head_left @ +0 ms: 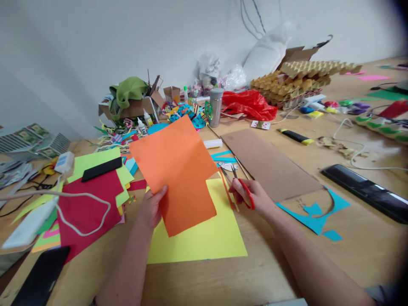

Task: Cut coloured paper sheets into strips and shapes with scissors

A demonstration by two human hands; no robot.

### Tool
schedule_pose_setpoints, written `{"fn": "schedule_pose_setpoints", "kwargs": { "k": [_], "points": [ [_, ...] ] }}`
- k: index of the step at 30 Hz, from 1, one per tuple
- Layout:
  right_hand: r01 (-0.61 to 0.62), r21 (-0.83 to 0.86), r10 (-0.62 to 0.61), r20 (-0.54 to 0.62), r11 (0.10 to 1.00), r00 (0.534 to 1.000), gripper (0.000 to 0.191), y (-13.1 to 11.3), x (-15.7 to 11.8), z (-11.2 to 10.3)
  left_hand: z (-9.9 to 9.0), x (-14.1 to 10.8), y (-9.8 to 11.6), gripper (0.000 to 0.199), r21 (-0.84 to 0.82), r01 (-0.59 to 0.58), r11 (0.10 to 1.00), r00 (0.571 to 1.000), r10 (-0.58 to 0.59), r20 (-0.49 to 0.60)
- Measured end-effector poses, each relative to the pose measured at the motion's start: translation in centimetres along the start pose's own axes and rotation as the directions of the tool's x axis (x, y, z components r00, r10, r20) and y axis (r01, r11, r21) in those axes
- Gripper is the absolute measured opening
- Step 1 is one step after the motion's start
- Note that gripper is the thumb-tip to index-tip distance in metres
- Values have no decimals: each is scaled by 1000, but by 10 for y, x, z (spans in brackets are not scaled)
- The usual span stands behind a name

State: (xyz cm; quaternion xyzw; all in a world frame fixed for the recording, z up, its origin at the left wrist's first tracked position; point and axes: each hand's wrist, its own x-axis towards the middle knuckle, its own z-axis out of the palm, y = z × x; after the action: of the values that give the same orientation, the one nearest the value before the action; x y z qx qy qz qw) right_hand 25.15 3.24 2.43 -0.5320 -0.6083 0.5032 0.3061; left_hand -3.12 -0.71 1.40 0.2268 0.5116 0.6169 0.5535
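L hand [153, 209] clamped on near-left edge of orange sheet [178, 170], thumb on top; sheet held over yellow sheet [197, 242], stepped notch in its R side. R hand [255, 194] closed round red-handled scissors [249, 196], blades apart, pointing far; orange strip [225, 187] beside it, held or loose can't tell. Brown cardboard [270, 165] to R. Writing: small white bottle [141, 126], far L, print illeg; playing card [260, 125], far R, red pips, value unclear; dark marks [298, 204] nr cardboard, illeg
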Motion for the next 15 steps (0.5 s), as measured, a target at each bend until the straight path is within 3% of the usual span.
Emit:
{"fn": "schedule_pose_setpoints", "kwargs": {
  "k": [5, 11, 15],
  "points": [
    [9, 21, -9, 13, 1000, 1000, 53, 3, 0, 1, 3, -4, 0, 39, 96, 25, 995, 999, -29, 45],
    [7, 39, -13, 166, 999, 986, 56, 1, -3, 0, -1, -1, -2, 38, 242, -46, 969, 999, 42, 22],
    [6, 60, -9, 58, 998, 998, 56, -5, -4, -7, -2, 2, -3, 35, 395, -81, 915, 992, 113, -59]
  ]
}}
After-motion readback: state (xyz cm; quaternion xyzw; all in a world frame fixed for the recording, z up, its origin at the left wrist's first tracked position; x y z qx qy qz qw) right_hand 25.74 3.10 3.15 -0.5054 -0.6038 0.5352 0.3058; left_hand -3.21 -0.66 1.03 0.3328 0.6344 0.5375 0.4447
